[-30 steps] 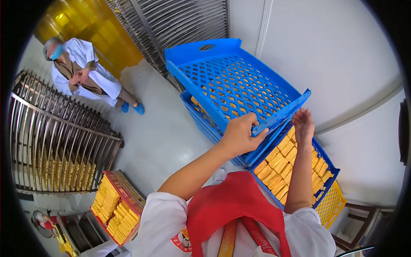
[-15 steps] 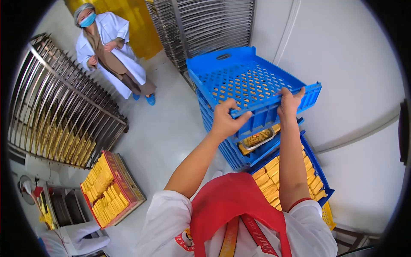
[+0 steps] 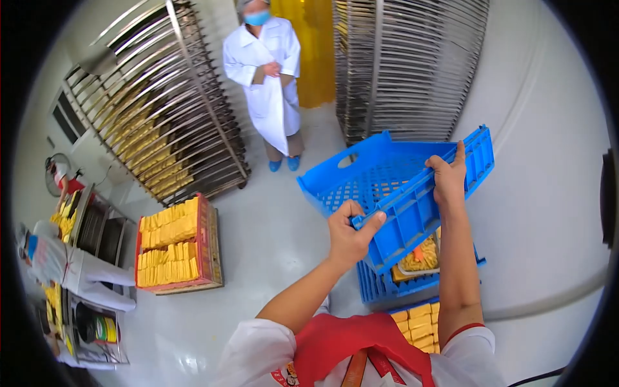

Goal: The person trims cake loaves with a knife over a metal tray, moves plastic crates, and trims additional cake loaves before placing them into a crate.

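Both hands hold a blue crate (image 3: 412, 216) along its near side, and it is tilted above a stack of blue crates (image 3: 377, 286). My left hand (image 3: 353, 233) grips the left end of that side, thumb over the rim. My right hand (image 3: 447, 173) is closed on the rim farther right, one finger pointing up. Below the raised crate, a metal tray (image 3: 422, 257) of yellow pieces shows in the stack. Yellow-wrapped blocks (image 3: 419, 327) fill a lower crate close to my apron.
A person in a white coat (image 3: 267, 77) stands ahead between metal racks (image 3: 206, 97). A red crate of yellow packs (image 3: 213, 255) sits on the floor at left. Two other people, one in white trousers (image 3: 97, 274), are at tables at far left.
The view has swung left. My right hand, earlier off the crate, took hold of its rim; the crate has been lifted and tilted, uncovering the metal tray.
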Demonstrator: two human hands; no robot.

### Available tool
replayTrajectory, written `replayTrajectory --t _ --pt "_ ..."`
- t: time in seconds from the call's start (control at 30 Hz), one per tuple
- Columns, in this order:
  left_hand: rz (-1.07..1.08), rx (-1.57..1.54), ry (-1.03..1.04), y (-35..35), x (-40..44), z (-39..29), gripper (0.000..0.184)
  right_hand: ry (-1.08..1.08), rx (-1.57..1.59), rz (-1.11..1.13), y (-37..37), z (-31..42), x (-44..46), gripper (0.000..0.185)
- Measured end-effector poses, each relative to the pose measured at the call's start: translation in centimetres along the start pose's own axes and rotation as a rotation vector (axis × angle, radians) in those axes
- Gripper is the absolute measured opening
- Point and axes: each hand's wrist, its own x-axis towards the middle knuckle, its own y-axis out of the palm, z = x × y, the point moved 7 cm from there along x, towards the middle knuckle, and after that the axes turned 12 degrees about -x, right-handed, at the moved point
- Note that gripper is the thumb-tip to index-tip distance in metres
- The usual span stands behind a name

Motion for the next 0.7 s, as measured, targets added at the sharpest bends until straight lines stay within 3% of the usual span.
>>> replayTrajectory --t 0.2,0.27,0.37,0.47,0.53,0.63,0.7 --pt "-0.207 -0.031 -0.014 -5.5 -0.6 -2.4 0.039 -0.026 0.022 0.257 10.6 0.4 -1.0 0.096" --pt "-0.282 -0.071 -0.041 -7.8 -0.6 -2.0 0.04 0.062 -0.063 0.369 15.1 -2.3 -1.1 0.09" --pt "-0.376 -0.007 -0.045 -13.6 -0.6 2.1 0.039 0.099 -0.196 0.359 20.9 -6.9 -1.5 0.086" --pt "-0.443 0.161 -0.049 -18.5 -0.5 5.4 0.037 0.187 -0.332 0.453 26.2 -13.0 -1.7 0.085" --pt "-0.507 -0.008 -0.292 -21.0 -1.2 8.3 0.036 0.177 -0.364 0.43 29.0 -16.9 -1.8 0.083" --pt "-0.586 -0.034 -0.493 -24.7 -2.1 13.8 0.034 0.373 -0.395 0.551 32.8 -22.5 -2.7 0.087" --pt "-0.584 -0.009 -0.566 -26.4 -2.1 17.0 0.035 0.291 -0.446 0.512 34.5 -25.7 -2.3 0.098"
